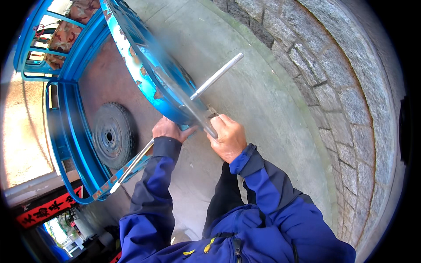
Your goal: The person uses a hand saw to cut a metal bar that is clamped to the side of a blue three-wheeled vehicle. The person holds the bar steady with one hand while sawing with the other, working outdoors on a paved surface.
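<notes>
A blue metal side panel [147, 81] of a cargo bed, its paint chipped and rusty, runs down toward me. My left hand [168, 130] is closed round the panel's near end, with the thumb pointing right; its other fingers are partly hidden. Just to the right, my right hand [230, 139] makes a fist at the rounded end of a grey metal bar [193, 107]. A small rusty metal fitting [212, 111] sits right above this fist. One pale rod [219, 74] sticks out past the panel. Another pale rod [131, 167] slants down-left from beside my left wrist.
Inside the blue cargo bed [66, 118] a black-tyred wheel [113, 135] lies on the reddish floor. Camouflage cloth [68, 39] hangs beyond its front rails. Grey concrete [280, 127] reaches a stone wall [333, 96] on the right. A red banner [48, 208] hangs at lower left.
</notes>
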The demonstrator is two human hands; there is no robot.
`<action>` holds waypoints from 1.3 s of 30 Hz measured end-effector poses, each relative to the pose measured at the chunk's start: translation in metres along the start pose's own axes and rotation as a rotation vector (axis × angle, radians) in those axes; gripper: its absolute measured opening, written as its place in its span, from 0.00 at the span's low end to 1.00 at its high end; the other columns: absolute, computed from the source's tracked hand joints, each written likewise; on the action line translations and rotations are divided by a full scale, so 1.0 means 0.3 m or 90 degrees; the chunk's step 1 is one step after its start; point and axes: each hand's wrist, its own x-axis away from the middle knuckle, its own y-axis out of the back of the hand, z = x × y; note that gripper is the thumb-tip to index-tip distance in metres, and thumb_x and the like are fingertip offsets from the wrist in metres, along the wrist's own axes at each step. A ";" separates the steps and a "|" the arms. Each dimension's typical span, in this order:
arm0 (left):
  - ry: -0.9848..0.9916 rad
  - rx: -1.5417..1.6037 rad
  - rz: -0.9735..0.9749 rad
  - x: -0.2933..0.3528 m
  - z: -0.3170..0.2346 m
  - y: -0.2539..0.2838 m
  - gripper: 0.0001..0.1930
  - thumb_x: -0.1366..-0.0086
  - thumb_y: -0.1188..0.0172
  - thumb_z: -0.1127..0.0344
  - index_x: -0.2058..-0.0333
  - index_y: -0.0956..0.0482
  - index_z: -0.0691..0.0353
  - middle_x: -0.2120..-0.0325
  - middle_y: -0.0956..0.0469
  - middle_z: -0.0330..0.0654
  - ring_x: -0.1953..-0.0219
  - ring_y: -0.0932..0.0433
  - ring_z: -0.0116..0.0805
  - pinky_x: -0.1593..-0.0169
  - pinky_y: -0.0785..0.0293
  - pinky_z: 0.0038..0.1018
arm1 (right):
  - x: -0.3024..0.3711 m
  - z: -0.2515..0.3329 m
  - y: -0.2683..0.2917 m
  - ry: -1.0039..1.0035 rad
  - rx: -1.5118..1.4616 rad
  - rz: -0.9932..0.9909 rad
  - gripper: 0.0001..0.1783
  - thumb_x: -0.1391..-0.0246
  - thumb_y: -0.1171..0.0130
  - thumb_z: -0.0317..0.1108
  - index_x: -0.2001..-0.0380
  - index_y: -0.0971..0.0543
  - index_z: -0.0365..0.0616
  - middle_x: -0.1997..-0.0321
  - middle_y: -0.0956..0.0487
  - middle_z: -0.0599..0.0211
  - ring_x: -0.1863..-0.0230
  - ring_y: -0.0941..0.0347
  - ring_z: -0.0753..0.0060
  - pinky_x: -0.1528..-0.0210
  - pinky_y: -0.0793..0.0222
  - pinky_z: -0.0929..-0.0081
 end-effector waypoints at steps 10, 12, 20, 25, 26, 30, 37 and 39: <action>0.019 -0.024 0.012 0.001 0.008 0.018 0.38 0.53 0.22 0.37 0.48 0.19 0.55 0.58 0.15 0.49 0.58 0.15 0.52 0.54 0.18 0.43 | 0.248 0.030 0.169 0.017 0.001 -0.024 0.14 0.59 0.28 0.21 0.68 0.22 0.41 0.71 0.26 0.59 0.73 0.25 0.51 0.72 0.28 0.59; 0.024 -0.011 0.014 0.012 -0.004 0.010 0.37 0.53 0.22 0.37 0.50 0.18 0.55 0.60 0.15 0.50 0.59 0.15 0.53 0.55 0.19 0.44 | 0.167 0.025 0.142 0.024 -0.002 -0.003 0.17 0.63 0.29 0.21 0.68 0.23 0.42 0.69 0.26 0.58 0.69 0.24 0.48 0.70 0.28 0.57; 0.009 0.004 -0.031 -0.008 -0.015 0.024 0.35 0.55 0.21 0.39 0.54 0.16 0.55 0.65 0.15 0.51 0.61 0.15 0.55 0.57 0.19 0.46 | 0.146 -0.008 0.078 0.008 0.043 0.029 0.18 0.67 0.33 0.22 0.68 0.27 0.44 0.68 0.25 0.60 0.64 0.23 0.51 0.64 0.26 0.57; 0.036 -0.008 0.010 0.007 -0.013 0.014 0.33 0.55 0.21 0.40 0.54 0.16 0.54 0.63 0.15 0.50 0.60 0.15 0.54 0.56 0.19 0.45 | 0.088 0.000 0.055 0.040 0.028 0.004 0.17 0.66 0.34 0.21 0.69 0.27 0.44 0.69 0.25 0.60 0.65 0.23 0.51 0.63 0.25 0.57; 0.028 -0.005 0.004 0.002 -0.014 0.016 0.33 0.55 0.21 0.40 0.54 0.16 0.54 0.63 0.15 0.50 0.60 0.15 0.54 0.56 0.19 0.45 | 0.089 -0.005 0.055 0.039 0.027 0.006 0.17 0.66 0.34 0.21 0.69 0.27 0.44 0.69 0.25 0.60 0.65 0.23 0.50 0.63 0.25 0.56; 0.008 0.002 -0.018 0.009 0.004 0.010 0.34 0.54 0.22 0.40 0.53 0.16 0.54 0.62 0.15 0.50 0.59 0.15 0.54 0.56 0.18 0.45 | 0.095 -0.013 0.059 0.038 0.012 0.021 0.18 0.66 0.34 0.21 0.68 0.27 0.43 0.68 0.25 0.58 0.64 0.22 0.50 0.63 0.25 0.56; 0.046 -0.030 0.054 -0.005 -0.007 0.012 0.42 0.54 0.21 0.37 0.46 0.22 0.57 0.59 0.15 0.49 0.58 0.15 0.51 0.54 0.19 0.43 | 0.074 0.007 0.068 0.037 0.029 0.015 0.18 0.64 0.31 0.22 0.67 0.26 0.43 0.68 0.26 0.57 0.65 0.24 0.49 0.65 0.26 0.56; 0.028 -0.027 0.031 0.002 0.005 0.006 0.42 0.54 0.21 0.37 0.46 0.22 0.57 0.59 0.15 0.49 0.58 0.15 0.51 0.54 0.19 0.43 | 0.189 0.019 0.129 0.044 0.009 0.007 0.15 0.63 0.30 0.21 0.70 0.24 0.42 0.71 0.27 0.57 0.69 0.25 0.48 0.69 0.27 0.56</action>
